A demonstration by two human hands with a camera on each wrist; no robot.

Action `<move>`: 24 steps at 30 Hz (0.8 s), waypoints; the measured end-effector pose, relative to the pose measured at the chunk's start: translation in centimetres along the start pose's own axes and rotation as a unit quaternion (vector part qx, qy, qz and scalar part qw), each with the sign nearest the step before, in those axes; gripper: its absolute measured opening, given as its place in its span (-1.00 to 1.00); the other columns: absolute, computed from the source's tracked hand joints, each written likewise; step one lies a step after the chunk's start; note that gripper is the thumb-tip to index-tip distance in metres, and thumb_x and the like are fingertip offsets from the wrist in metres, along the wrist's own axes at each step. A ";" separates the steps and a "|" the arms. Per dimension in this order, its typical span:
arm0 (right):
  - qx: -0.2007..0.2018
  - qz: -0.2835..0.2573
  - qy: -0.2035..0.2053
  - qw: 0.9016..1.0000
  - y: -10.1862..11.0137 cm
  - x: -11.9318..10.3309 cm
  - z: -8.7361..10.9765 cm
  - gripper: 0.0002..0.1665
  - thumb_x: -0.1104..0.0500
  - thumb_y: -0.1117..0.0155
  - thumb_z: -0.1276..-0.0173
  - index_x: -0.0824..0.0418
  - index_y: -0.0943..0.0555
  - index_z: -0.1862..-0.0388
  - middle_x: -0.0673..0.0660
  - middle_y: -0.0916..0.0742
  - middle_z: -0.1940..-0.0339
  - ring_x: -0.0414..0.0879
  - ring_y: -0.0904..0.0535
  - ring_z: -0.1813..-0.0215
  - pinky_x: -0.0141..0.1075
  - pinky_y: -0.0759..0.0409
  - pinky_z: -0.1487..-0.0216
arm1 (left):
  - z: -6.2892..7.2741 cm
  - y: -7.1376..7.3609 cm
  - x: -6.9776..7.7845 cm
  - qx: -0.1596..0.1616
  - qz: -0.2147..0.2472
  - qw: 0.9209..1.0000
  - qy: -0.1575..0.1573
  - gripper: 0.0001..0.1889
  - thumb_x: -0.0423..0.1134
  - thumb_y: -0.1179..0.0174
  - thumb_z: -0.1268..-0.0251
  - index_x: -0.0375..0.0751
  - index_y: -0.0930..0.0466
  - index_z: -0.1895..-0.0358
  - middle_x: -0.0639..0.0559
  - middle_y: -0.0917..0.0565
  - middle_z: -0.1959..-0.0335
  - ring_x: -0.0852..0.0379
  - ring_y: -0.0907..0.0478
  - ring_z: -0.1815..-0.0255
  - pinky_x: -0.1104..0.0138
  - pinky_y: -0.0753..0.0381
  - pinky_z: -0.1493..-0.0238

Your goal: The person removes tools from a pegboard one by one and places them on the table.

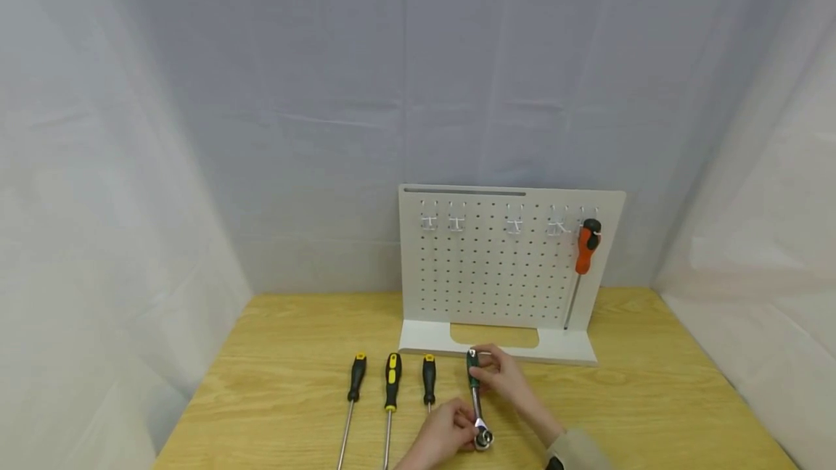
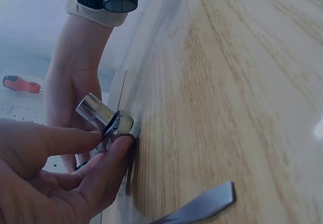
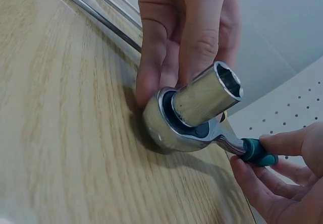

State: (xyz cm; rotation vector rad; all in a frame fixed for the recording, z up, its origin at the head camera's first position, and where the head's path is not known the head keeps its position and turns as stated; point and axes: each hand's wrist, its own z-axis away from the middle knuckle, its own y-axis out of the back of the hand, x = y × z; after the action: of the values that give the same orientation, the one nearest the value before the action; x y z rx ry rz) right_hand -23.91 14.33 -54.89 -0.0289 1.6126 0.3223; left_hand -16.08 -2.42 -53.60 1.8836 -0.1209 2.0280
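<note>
A socket wrench [image 1: 476,403] with a green handle and a chrome ratchet head lies lengthwise between both hands, close over the wooden table. My left hand [image 1: 447,429] pinches the ratchet head between thumb and fingers, as the left wrist view shows. At the other end, my right hand [image 1: 504,377] grips the green handle [image 3: 260,153] with thumb and fingertips. A shiny socket [image 3: 208,96] sticks out of the head, its hex opening facing up in the right wrist view. Left of the hands, a black-and-yellow screwdriver [image 1: 429,378] has its lower shaft hidden behind my left hand.
Two more black-and-yellow screwdrivers, one [image 1: 357,377] leftmost and one [image 1: 392,383] beside it, lie on the table [image 1: 281,354]. Behind stands a white pegboard [image 1: 483,274] with several hooks [image 1: 456,223]. An orange-and-black screwdriver [image 1: 584,252] hangs at its right side. Pale curtains enclose the table.
</note>
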 end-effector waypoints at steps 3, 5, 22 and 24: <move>0.014 0.007 0.002 1.000 -0.1 0.1 0.1 -0.50 0.44 -0.35 -0.30 0.55 -0.46 -0.19 0.44 -0.72 0.12 0.02 -0.72 0.25 -0.14 -0.78 0.30 | 0.0 0.1 0.1 -0.004 -0.019 1.000 0.008 -0.90 -0.60 -0.23 -0.23 -0.42 -0.55 0.26 -0.05 -0.68 0.45 0.11 -0.66 0.42 0.30 -0.74 0.39; 0.021 0.009 0.003 1.000 -0.1 0.1 0.1 -0.51 0.45 -0.36 -0.28 0.55 -0.48 -0.17 0.43 -0.71 0.12 0.04 -0.72 0.24 -0.13 -0.79 0.29 | 0.0 0.2 0.2 -0.007 -0.033 0.999 0.010 -0.92 -0.58 -0.23 -0.25 -0.43 -0.56 0.24 -0.03 -0.68 0.44 0.14 -0.65 0.41 0.34 -0.71 0.39; 0.025 0.095 0.017 0.995 -0.2 0.6 -0.5 -0.52 0.42 -0.45 -0.20 0.42 -0.57 -0.12 0.34 -0.74 0.14 -0.05 -0.71 0.30 -0.32 -0.72 0.32 | 0.0 0.2 -0.1 0.023 -0.126 0.992 0.005 -0.98 -0.48 -0.26 -0.27 -0.37 -0.61 0.29 0.02 -0.67 0.44 0.13 -0.61 0.41 0.37 -0.61 0.41; 0.021 0.112 0.018 0.993 -0.3 0.6 -0.6 -0.53 0.41 -0.45 -0.20 0.42 -0.58 -0.11 0.32 -0.75 0.15 -0.03 -0.71 0.29 -0.33 -0.71 0.32 | 0.1 0.2 0.0 0.025 -0.134 0.991 0.006 -0.97 -0.47 -0.27 -0.28 -0.37 -0.62 0.30 0.02 -0.68 0.44 0.12 -0.61 0.41 0.35 -0.62 0.39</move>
State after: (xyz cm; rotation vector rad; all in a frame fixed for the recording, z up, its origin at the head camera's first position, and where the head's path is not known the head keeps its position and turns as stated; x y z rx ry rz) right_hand -24.51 14.05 -55.53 0.1800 1.6608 0.4622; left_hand -16.06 -2.64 -53.58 1.8068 0.1781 1.8745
